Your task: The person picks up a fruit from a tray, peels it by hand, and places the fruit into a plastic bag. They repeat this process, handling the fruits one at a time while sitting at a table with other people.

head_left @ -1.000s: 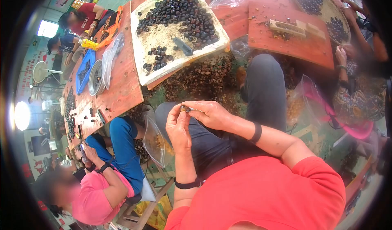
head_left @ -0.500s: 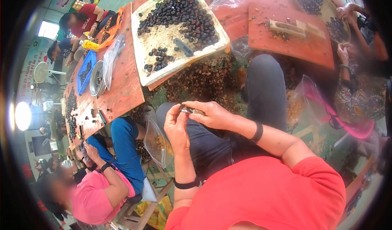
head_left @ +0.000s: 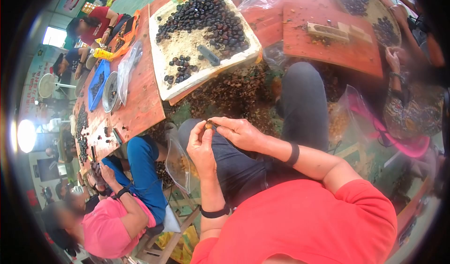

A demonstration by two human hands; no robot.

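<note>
Over my lap, my left hand (head_left: pixel 202 148) is closed, with thumb and fingers pinching a small round golden-brown nut-like piece (head_left: pixel 208 126). My right hand (head_left: pixel 241 133) meets it from the right, its fingers closed around a small dark item by the piece; what that item is, I cannot make out. Beyond my knees is a white foam tray (head_left: pixel 169 91), holding many dark round nuts or fruits (head_left: pixel 201 18) on a pale, sandy-looking layer. A grey oblong tool (head_left: pixel 208 55) lies among them.
A red table (head_left: pixel 140 109) carries a blue tray (head_left: pixel 97 95), a round metal pan (head_left: pixel 110 93) and a plastic bag (head_left: pixel 126 72). A co-worker in pink (head_left: pixel 115 226) sits at left. On the right stand a red board (head_left: pixel 337 53) and more people. Debris (head_left: pixel 234 95) covers the floor ahead.
The golden-brown piece now shows between my fingertips, where a shiny metallic glint showed before. My right fingers have shifted slightly; both hands stay over my lap.
</note>
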